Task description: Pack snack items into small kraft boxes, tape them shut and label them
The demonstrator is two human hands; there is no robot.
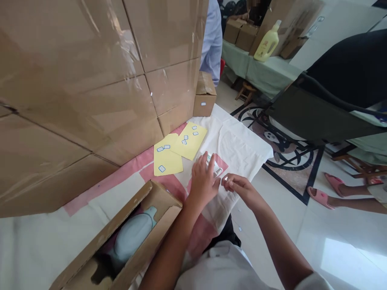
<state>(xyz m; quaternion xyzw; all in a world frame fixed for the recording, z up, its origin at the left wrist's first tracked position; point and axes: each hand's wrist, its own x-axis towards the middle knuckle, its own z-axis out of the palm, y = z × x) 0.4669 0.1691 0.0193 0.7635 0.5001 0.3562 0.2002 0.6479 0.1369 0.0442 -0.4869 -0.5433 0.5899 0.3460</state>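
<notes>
Pinching a small white piece (226, 178) above the surface (242, 143), the right hand (241, 187) sits beside the left hand (202, 177), whose grip on a white packet (216, 168) is unclear; a slackened pinch could drop the piece short of the farther yellow sheets (191, 144).

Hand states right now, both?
Left hand: fingers extended over a small white item; whether it grips can't be told.
Right hand: closed, pinching a tiny whitish piece.
</notes>
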